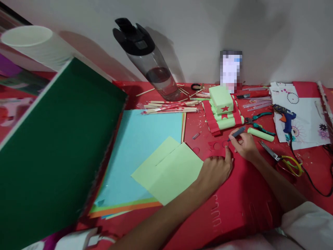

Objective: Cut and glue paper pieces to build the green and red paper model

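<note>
Sleeve (309, 225) nearest; right hand (246, 145) grips tool (238, 132); left hand (215, 170), unclenched, presses red strip (219, 152); bottle (145, 60) holds liquid (166, 86).

A craft corner fills a red bench (194, 121) against a pale wall (192, 34), its trade shown by a glue gun (287, 121), pliers (249, 121), scissors (279, 158), sticks (169, 107) and coloured paper (145, 132). A bottle (159, 74) and a propped phone (231, 69) suggest a personal spot, perhaps at home, though the tight view leaves that uncertain.
</note>
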Demonstrator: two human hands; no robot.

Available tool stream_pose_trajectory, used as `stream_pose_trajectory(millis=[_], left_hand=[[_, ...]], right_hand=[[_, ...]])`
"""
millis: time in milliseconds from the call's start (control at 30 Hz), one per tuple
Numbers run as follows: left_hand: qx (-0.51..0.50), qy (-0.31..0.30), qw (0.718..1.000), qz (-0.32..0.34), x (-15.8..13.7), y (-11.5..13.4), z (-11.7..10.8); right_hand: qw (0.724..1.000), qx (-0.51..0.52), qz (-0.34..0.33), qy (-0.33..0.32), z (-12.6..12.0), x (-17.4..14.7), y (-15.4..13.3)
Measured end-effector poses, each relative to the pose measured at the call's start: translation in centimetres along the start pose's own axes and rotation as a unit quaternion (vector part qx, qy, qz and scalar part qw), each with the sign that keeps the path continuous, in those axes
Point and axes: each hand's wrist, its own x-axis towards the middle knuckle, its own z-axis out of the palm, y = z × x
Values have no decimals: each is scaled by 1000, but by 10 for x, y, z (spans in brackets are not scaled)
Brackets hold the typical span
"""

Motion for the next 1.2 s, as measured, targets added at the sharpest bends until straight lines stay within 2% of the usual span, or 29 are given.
stream_pose_trajectory(millis=[233, 467, 800, 1000, 1200], left_hand=[[-14, 13, 1000, -2, 0, -1, -4], [23, 89, 996, 21, -2, -1, -2], [-12, 50, 999, 18, -1, -2, -4], [22, 30, 999, 22, 0, -2, -7], [26, 37, 998, 32, -1, -2, -5]], right_hand=[[1000, -17, -4, -5, 1, -1, 3], [1000, -24, 7, 1, 1, -1, 2], [1000, 7, 9, -11, 2, -2, 8], [999, 25, 5, -31, 2, -2, 6], [999, 23, -3, -32, 2, -1, 5]])
